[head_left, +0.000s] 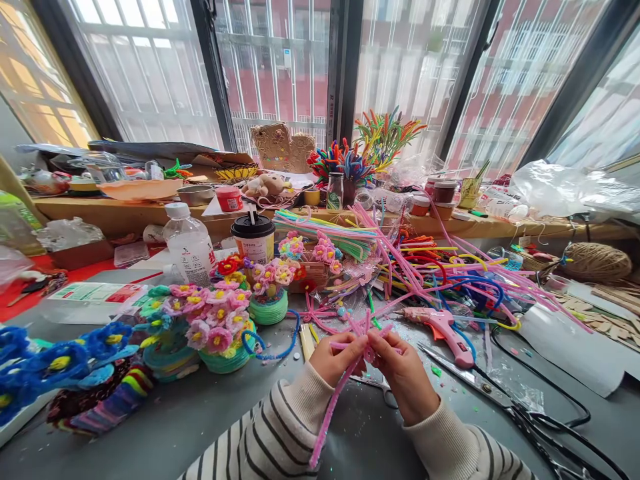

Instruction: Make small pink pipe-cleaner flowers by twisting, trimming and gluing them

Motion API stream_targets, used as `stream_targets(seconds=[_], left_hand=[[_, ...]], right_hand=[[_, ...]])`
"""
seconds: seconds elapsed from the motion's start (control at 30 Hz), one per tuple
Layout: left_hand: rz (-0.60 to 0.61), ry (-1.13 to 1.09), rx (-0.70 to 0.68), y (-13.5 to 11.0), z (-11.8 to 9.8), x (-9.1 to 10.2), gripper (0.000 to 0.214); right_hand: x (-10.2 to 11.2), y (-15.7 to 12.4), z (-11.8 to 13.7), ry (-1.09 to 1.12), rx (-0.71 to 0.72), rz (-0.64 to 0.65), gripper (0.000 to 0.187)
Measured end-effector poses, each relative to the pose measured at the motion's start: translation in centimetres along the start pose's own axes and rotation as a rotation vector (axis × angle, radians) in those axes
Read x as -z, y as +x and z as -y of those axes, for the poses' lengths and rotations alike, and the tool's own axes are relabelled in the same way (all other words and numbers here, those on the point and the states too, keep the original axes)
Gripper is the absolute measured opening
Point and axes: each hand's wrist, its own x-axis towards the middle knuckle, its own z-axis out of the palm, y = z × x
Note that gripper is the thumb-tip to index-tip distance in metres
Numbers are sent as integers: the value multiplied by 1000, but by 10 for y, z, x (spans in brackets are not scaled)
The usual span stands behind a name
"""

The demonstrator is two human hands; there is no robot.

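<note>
Pink pipe cleaners (333, 413) cross one another between my two hands, with one long end hanging down past the left sleeve. My left hand (339, 360) pinches them where they meet, thumb and fingers pressed together. From the other side my right hand (405, 377) grips the same crossing, its fingertips almost touching the left ones. The exact way the stems are twisted is hidden by the fingers. Below the hands, a small pair of scissors (390, 395) lies partly covered on the grey table. A pink glue gun (443, 330) rests to the right.
Large black-handled scissors (487, 388) and a cord lie at the right. Pots of pipe-cleaner flowers (220, 313) stand on the left, near a plastic bottle (187, 243) and a lidded cup (253, 237). Loose pipe cleaners (415, 273) are heaped behind the hands, before a cluttered window ledge.
</note>
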Motion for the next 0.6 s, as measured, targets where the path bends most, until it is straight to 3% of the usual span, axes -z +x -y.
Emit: stream_targets(seconds=[0.2,0.37,0.47,0.6], left_hand=[[13,32,-78,-3,-5,-1,34],[-40,52,-95,-2,-4,-1,30],[-37,59,-102,-1,-2,0,30],[68,88,-79,0,4,0,31]], right_hand=[[-5,-4,5,48,-17,57,24],[-8,-6,12,21,-15,23,23],[-6,-6,16,-107,2,31,25],[-1,-5,20,-342,111,67,27]])
